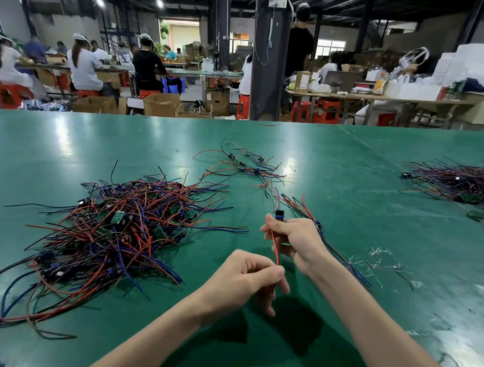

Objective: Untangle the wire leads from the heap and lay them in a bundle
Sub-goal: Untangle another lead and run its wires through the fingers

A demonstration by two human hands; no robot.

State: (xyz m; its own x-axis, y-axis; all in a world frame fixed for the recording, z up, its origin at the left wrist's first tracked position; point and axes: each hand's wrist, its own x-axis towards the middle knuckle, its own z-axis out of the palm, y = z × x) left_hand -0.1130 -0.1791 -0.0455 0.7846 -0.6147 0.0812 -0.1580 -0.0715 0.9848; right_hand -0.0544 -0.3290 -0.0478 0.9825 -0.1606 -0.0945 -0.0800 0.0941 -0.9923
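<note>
One lead (280, 216) is held clear of the heap (118, 228), which lies on the green table (359, 174) to the left of the hands, so the step in hand is judged to be the straightening of a freed lead, not its extraction. The right hand (295, 239) is curled round the lead just below its dark connector, and further wires are seen trailing from that fist toward the lower right; whether these belong to the same lead or to a few gathered ones cannot be told. The lead's red wire (274, 247) runs down to the left hand (245, 279), where its lower end is pinched between thumb and forefinger – the remaining fingers are loosely bent. A few separated leads (246, 165) lie spread beyond the hands, and a second pile (480, 187) is seen at the far right. Most of the heap is untouched, so the task is judged to be at an early stage. For the next move, the red wire would need to be drawn straight through the pinch – without a tug on the connector – and laid alongside the other wires with the ends aligned, before the heap is reached for again.
</note>
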